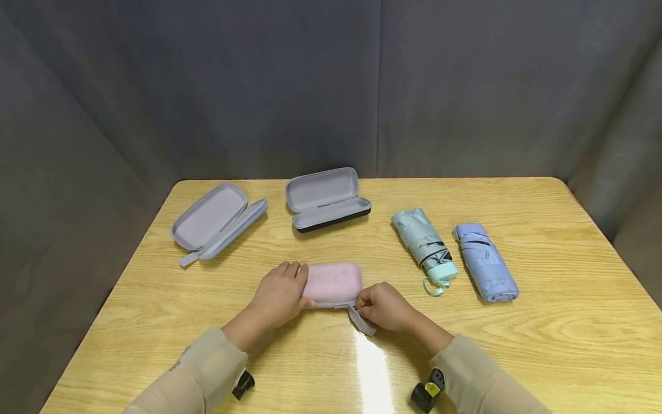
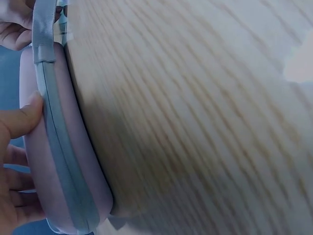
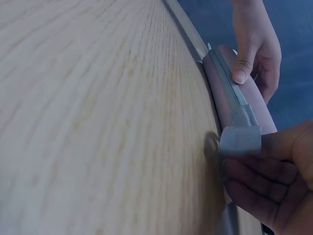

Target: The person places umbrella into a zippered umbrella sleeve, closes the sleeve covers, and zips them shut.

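One pink case (image 1: 333, 282) lies on the bench (image 1: 155, 333) before me; my left grip (image 1: 279, 294) is curled over its left end and holds it; my right grip (image 1: 385, 307) pinches at the zip (image 2: 57, 132) by the near right corner, beside the grey strap (image 1: 362, 323); I judge it good to pull evenly, to keep the strap aside, and to hold the left thumb (image 2: 27, 116) out of the zip's path.

Pink hard-shell glasses case (image 1: 333, 282): rounded oblong form, matte exterior. Lid is down over the base; a grey zip band follows the seam between the two shells. The case lies flat, its long side running left to right, just below centre in the head view. A grey wrist strap (image 1: 362, 323) extends from its near right corner toward the lower frame.
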The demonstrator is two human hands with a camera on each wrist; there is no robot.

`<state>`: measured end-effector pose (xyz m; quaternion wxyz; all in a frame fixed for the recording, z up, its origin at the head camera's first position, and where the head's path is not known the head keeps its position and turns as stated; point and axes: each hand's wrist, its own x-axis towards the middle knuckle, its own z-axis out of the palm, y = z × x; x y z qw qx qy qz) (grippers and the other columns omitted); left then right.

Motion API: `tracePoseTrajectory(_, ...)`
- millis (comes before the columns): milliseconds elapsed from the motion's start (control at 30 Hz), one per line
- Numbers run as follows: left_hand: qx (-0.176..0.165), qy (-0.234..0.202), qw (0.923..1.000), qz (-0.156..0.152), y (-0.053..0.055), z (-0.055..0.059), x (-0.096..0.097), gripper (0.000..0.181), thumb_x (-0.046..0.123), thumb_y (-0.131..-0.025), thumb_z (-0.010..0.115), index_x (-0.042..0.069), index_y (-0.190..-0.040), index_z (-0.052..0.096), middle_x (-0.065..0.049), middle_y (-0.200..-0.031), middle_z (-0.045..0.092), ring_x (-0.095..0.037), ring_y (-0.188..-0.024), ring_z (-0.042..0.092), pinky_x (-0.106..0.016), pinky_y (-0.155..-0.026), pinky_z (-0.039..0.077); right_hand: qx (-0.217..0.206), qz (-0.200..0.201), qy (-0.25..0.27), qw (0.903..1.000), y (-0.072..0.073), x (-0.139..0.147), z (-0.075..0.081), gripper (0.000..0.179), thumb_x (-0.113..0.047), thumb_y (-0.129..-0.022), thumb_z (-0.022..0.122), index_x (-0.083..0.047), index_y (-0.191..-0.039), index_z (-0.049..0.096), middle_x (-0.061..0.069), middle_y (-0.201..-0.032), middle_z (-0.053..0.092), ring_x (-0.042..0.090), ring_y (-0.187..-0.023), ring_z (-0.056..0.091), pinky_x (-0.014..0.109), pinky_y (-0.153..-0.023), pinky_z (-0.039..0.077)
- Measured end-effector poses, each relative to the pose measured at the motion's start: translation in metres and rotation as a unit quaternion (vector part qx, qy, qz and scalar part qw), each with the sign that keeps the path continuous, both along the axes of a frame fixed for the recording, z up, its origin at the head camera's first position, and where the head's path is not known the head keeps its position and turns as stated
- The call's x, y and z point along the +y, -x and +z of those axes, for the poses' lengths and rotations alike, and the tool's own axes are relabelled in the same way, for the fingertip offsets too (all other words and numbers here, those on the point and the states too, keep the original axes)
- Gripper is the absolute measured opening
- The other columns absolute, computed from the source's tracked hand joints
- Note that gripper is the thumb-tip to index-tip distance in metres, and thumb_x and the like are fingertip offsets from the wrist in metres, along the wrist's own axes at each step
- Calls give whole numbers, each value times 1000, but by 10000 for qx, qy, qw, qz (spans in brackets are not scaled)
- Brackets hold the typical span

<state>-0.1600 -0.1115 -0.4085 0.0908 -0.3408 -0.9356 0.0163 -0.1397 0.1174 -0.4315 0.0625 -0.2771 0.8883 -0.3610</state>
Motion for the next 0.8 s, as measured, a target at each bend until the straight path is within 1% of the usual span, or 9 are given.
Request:
tracePoseTrajectory(167, -173, -78, 9998, 112, -1, 1, -1, 68, 46, -72, 63, -5, -113, 50, -19, -104, 54, -31, -97, 49, -37, -85, 39, 211, 21, -194, 9996, 2, -2, 1, 18, 2, -67, 58, -13, -57, 56, -12, -50, 44, 1, -49, 37, 17, -47, 35)
tracePoseTrajectory(300, -276, -93, 9993, 239, -2, 2, -4, 67, 45, -71, 64, -5, -114, 50, -19, -105, 53, -32, -99, 49, -38, -86, 38, 245, 5, -197, 9995, 3, -7, -1, 18, 2, -68, 58, -12, -57, 56, -12, -49, 44, 0, -48, 37, 17, -48, 35)
tracePoseTrajectory(467, -348, -70, 9986, 385, -2, 2, -11, 67, 44, -71, 64, -5, -114, 50, -20, -106, 53, -32, -99, 48, -38, -85, 39, 276, -6, -133, 9995, 4, -17, -3, 17, 3, -69, 59, -11, -58, 58, -11, -51, 46, 1, -49, 37, 18, -49, 35)
tracePoseTrajectory(633, -334, -81, 9982, 487, -2, 2, -19, 67, 43, -70, 66, -5, -113, 50, -20, -106, 53, -34, -99, 49, -39, -85, 39, 88, -33, -95, 9999, 6, -26, -4, 17, 1, -71, 60, -12, -59, 59, -12, -50, 47, 1, -49, 39, 18, -49, 36)
tracePoseTrajectory(800, -340, -43, 9984, 458, -1, 2, -21, 66, 42, -70, 66, -5, -113, 51, -21, -105, 53, -34, -98, 49, -39, -86, 38, -69, -78, -139, 9998, 7, -28, -2, 19, 2, -70, 59, -12, -58, 58, -11, -50, 46, 3, -50, 39, 19, -50, 37)
